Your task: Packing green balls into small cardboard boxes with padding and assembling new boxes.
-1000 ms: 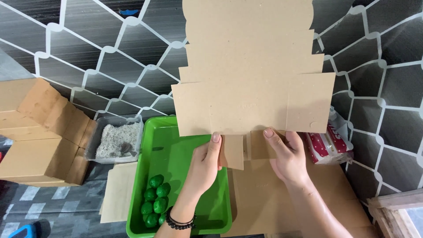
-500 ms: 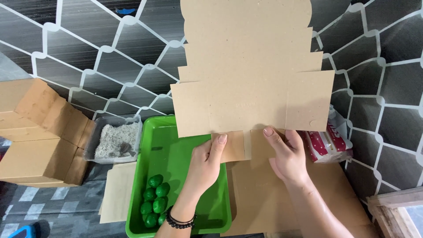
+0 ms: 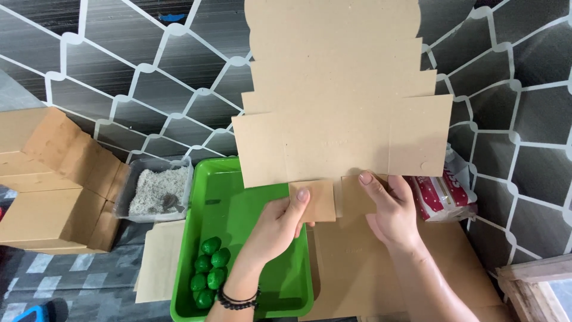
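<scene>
— Over on the far left, what is sitting beside you?

— You are working next to a stack of closed cardboard boxes [image 3: 53, 179]. Just right of them a clear tub [image 3: 156, 189] is holding pale gritty filler, and a green tray [image 3: 250, 238] is carrying a cluster of small green egg-shaped pieces [image 3: 208, 271] in its near left corner.

— And your hands?

— Your left hand [image 3: 277, 223], a dark bead bracelet [image 3: 238, 298] on its wrist, is reaching up over the tray and pinching a small bottom flap of the flat cardboard box blank [image 3: 339, 101] between thumb and fingers. Your right hand [image 3: 390, 209] is gripping the neighbouring flap, thumb pressing on its front. You are holding the blank upright before the netted wall.

— Further right?

— A red-and-white packet [image 3: 441, 194] is lying behind your right hand, just beside the blank's lower corner.
</scene>
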